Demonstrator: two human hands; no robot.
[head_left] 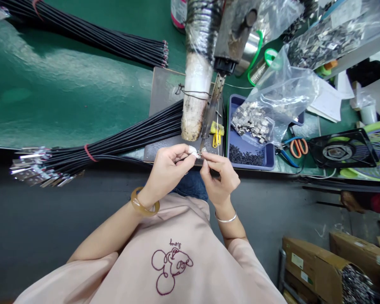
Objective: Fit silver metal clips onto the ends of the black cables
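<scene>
Under the tip of a mounted soldering iron (213, 109), my two hands meet fingertip to fingertip. My left hand (171, 162), with white wrap on a fingertip, is closed in a pinch on the end of a black cable (126, 158), mostly hidden by the fingers. My right hand (220, 175), also wrapped at a fingertip, pinches something tiny at the same spot, too small to make out. Left of the hands, a bundle of black cables (129, 135) tied with a red band reaches onto the grey board (164, 84), its metal-ended side hanging over the table edge.
A white-tipped duct (194, 93) hangs beside the iron. Right of it are a blue tray (269, 162) with metal shells and small black pieces, pliers (288, 156), orange-handled scissors (299, 147), a black fan (342, 150) and solder spools (262, 69). Another cable bundle (98, 36) lies at the back.
</scene>
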